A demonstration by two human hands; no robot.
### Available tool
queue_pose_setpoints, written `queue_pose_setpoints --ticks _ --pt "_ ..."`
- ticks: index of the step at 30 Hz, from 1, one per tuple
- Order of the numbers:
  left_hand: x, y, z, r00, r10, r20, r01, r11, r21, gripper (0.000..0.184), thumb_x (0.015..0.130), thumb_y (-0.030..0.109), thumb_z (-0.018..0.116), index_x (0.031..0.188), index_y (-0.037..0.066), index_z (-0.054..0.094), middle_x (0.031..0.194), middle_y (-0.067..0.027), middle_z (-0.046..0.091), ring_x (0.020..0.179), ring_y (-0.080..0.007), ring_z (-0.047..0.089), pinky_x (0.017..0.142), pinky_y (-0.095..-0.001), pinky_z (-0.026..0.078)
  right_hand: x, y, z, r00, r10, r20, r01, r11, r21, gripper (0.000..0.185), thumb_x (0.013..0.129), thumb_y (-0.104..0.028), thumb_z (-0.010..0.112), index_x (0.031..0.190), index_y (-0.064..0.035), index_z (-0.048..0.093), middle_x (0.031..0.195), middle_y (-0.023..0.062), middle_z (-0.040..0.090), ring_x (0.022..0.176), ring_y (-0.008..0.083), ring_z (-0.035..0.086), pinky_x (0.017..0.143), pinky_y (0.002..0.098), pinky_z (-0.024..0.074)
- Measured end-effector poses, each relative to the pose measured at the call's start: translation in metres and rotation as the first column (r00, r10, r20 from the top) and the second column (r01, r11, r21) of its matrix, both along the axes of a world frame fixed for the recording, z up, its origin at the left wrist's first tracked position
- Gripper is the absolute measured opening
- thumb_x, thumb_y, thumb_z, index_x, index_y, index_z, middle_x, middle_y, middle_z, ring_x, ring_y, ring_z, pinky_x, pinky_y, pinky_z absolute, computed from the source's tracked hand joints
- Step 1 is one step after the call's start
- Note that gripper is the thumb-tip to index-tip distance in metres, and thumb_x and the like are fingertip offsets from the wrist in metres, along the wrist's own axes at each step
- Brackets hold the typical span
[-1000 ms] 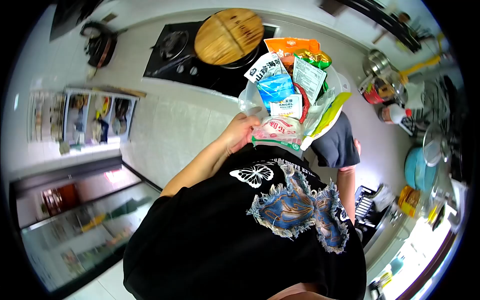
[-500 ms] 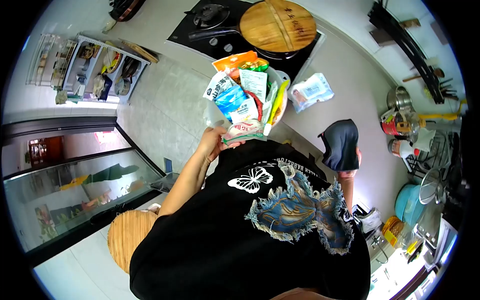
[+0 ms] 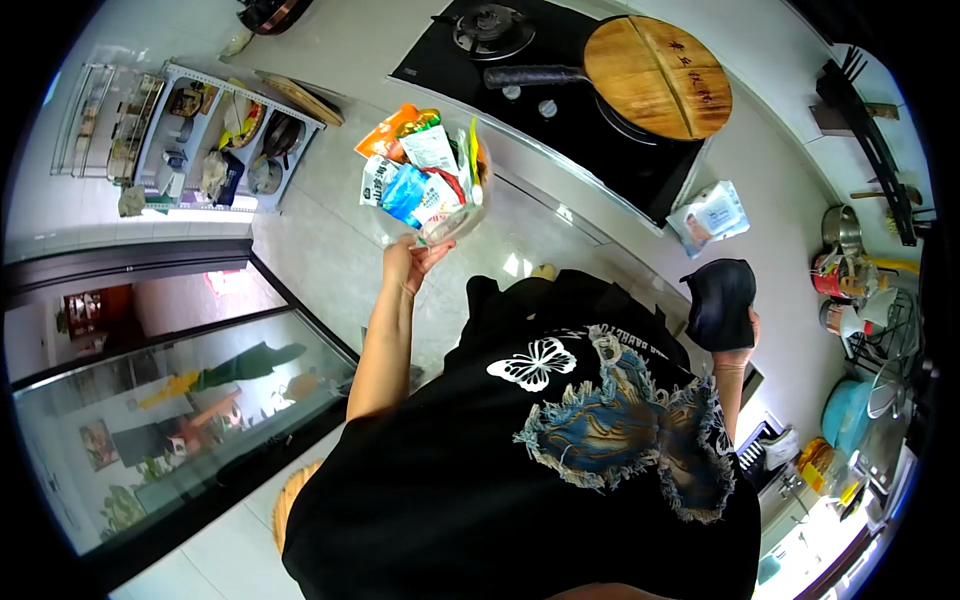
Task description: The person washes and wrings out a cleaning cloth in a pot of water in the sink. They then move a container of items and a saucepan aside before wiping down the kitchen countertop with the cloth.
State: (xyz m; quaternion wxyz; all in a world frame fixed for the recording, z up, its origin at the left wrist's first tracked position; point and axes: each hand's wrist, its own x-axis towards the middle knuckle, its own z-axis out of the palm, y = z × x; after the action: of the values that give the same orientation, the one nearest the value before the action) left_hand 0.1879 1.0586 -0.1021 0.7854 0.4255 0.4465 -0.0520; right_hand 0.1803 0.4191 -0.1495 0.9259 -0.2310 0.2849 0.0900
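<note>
My left hand (image 3: 415, 262) grips the near edge of a pale, see-through tub (image 3: 484, 190), its fingers under the rim. Colourful food packets (image 3: 412, 188) in orange, blue, white and green fill the tub, which is held out over the floor. My right hand (image 3: 738, 350) is closed around the lower side of a glossy black, curved object (image 3: 721, 303); its exact kind cannot be made out. Beyond that object, a white and light-blue soft pack (image 3: 710, 217) lies on the counter.
A wok with a wooden lid (image 3: 660, 78) sits on the black gas hob (image 3: 560, 120). A white rack (image 3: 210, 140) stands at the left wall, above a glass-panelled door (image 3: 200, 400). Pots, bottles and a turquoise basin (image 3: 846, 415) line the right side.
My left hand has carried the tub of packets leftward, away from my body and the hob. The view has shifted, while my right hand still holds the black object.
</note>
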Motion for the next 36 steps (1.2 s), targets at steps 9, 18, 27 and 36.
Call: queue_pose_setpoints --ticks 9,18,27,36 --pt "0.163 0.043 -0.055 0.967 0.142 0.211 -0.163 0.983 0.084 0.042 0.103 0.006 0.034 0.138 -0.016 0.038 0.132 -0.0379 0.055 0.111 -0.0540 0.065 0.087 -0.0577 0.064 -0.069 -0.022 0.037 0.994 -0.092 -0.051 0.089 0.994 -0.067 0.061 0.092 -0.031 0.058 0.144 0.0003 0.053 0.147 0.0195 0.056 0.134 0.0370 0.054 0.117 0.0494 0.0406" --pt "0.287 0.027 -0.119 0.939 0.233 0.253 -0.230 0.972 -0.043 0.037 0.091 -0.003 0.042 0.125 -0.015 0.050 0.121 -0.0298 0.062 0.103 -0.0495 0.069 0.080 -0.0595 0.067 -0.139 -0.059 0.060 0.933 -0.334 -0.132 0.287 0.915 -0.284 0.060 0.091 -0.032 0.060 0.143 -0.0018 0.055 0.145 0.0189 0.058 0.131 0.0369 0.058 0.113 0.0504 0.0460" --pt "0.321 0.053 -0.161 0.915 0.236 0.326 -0.237 0.971 -0.036 0.036 0.099 0.006 0.048 0.127 -0.015 0.048 0.120 -0.0286 0.064 0.109 -0.0467 0.067 0.093 -0.0627 0.061 -0.169 -0.031 0.064 0.869 -0.463 -0.172 0.403 0.866 -0.295 0.057 0.093 -0.032 0.060 0.142 -0.0041 0.056 0.144 0.0172 0.059 0.130 0.0354 0.059 0.113 0.0500 0.0462" --pt "0.270 0.020 -0.137 0.962 0.273 -0.018 -0.273 0.956 -0.110 0.083 0.087 0.046 0.073 0.149 0.004 0.036 0.139 -0.0212 0.056 0.117 -0.0406 0.065 0.098 -0.0566 0.056 -0.142 -0.041 0.028 0.888 -0.437 -0.145 0.420 0.898 -0.130 0.050 0.091 -0.029 0.062 0.131 0.0008 0.062 0.129 0.0194 0.068 0.116 0.0357 0.067 0.107 0.0478 0.0511"
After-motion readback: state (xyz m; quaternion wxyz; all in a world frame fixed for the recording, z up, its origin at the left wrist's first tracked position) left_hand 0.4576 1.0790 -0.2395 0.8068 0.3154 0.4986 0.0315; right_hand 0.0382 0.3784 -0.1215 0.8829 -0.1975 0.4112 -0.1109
